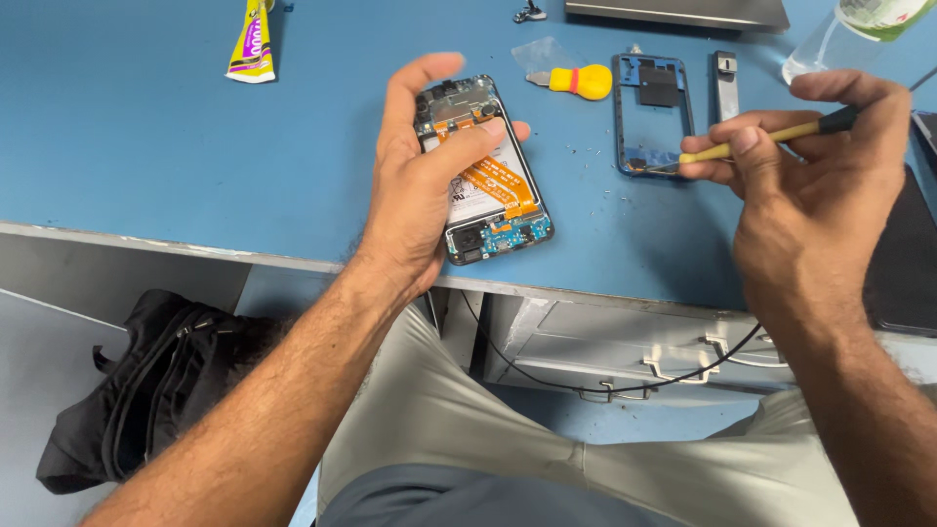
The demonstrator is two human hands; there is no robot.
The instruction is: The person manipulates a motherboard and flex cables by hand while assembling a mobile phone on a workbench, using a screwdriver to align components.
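the blue table (146, 127) spreads under both hands. the left hand (415, 190) is wrapped around an opened phone (485, 171), thumb across its orange ribbon cables; back cover already off, board and battery still seated. the right hand (815, 185) is pinched shut on a yellow-shafted tool (771, 137), tip near the phone frame (652, 112) (lying just left of that hand). a yellow-handled screwdriver (576, 81) rests between the hands.

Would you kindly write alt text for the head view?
The left hand holds an opened phone above a blue table. The right hand grips a thin yellow tool near a phone frame.
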